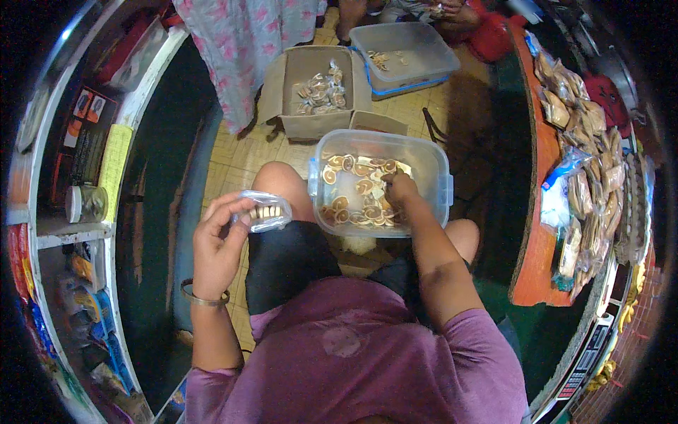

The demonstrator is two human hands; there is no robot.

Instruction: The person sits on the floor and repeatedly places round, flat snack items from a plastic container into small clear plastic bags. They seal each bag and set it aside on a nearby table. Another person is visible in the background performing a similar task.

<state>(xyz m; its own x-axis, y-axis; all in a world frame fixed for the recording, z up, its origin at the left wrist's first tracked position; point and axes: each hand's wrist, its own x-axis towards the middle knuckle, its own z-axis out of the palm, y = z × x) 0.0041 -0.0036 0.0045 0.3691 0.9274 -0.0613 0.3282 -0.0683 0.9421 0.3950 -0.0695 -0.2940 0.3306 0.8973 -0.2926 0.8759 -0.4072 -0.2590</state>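
My left hand (pixel 222 225) holds a small clear plastic bag (pixel 278 204) with its mouth open towards me. Inside the bag stands a short row of round, flat cookies (pixel 267 212), edges up. Down in a clear plastic tub (pixel 442 164) on my right is my right hand (pixel 401 186), its fingertips among loose spiral-patterned cookies (pixel 364 185). Whether those fingers grip a cookie cannot be made out. The cookies lie scattered round the tub's floor, thickest along its near and far sides.
Beyond the tub stands an open cardboard box (pixel 318 126) of filled bags (pixel 320 90). Beside it, another clear tub (pixel 424 47) holds a few cookies. A person's hand (pixel 450 8) shows at the top. Wrapped packs (pixel 596 180) cover an orange table (pixel 529 254); shelves (pixel 74 238) line the left.
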